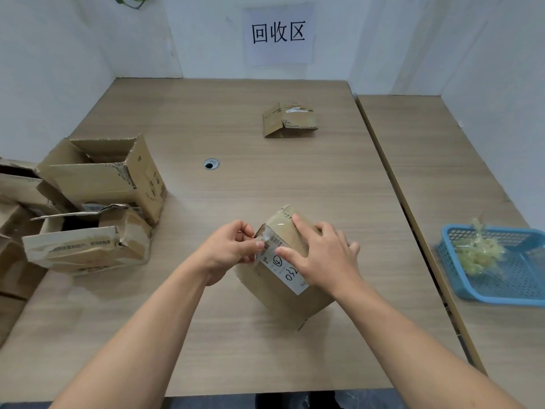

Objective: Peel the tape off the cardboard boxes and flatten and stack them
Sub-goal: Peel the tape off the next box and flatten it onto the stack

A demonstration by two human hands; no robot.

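- The small box (283,290) is seen in the lower centre of the frame, tipped up on the desk (265,172) between both hands.
- The left grip (233,246) is closed in a pinch: thumb and fingertips are pressed together on a lifted end of the tape (280,227) at the box's upper-left corner.
- The right grip (321,255) is spread flat over the top of the box. The forefinger is laid along the glossy strip, and the thumb is pressed on the white label (287,273).
- The taped strip and label are laid along one line, from the pinch at the upper left down to the lower right, under the right grip.
- The free end is thus held at the left end of that line, so the left grip is the nearer one for the pull. A peel back along the strip, toward the lower right, seems to be called for, with the box kept pinned by the right grip.
- The thumb may need to be lifted off the label before the strip can be passed beneath it.
- One flattened box (290,121) is lying at the upper centre, well apart.
- Open boxes (100,178) are waiting at the left edge.
- A blue basket (501,293) holding peeled wads is set at the right.
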